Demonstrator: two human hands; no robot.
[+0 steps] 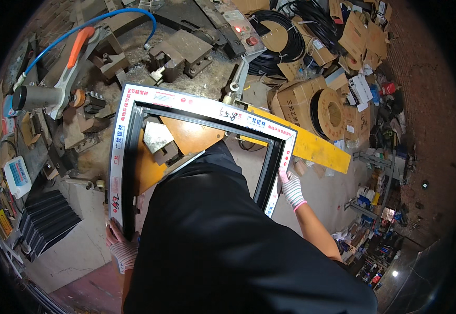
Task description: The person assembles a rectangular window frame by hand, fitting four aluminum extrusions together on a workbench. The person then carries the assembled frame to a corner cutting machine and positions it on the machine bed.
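Observation:
A black metal window frame (pixel 201 107), its outer faces covered in white protective film with red and blue print, lies tilted in front of me over the machine. My left hand (pixel 123 247), in a striped glove with bare fingertips, is closed on the lower end of its left side. On the right side of the frame my right hand (pixel 293 190), gloved alike, grips the edge with its thumb lying along the film. Through the opening I see an orange plate (pixel 188 133) and a metal block (pixel 157 137). My dark-clothed body hides the frame's near side.
A yellow bar (pixel 319 152) juts out to the right beyond the frame. An orange-handled lever (pixel 81 47) and a blue hose (pixel 99 17) stand at far left. Dark profiles (pixel 52 217) are stacked at left. Cardboard boxes (pixel 296 99) and black coils (pixel 290 39) crowd the far right.

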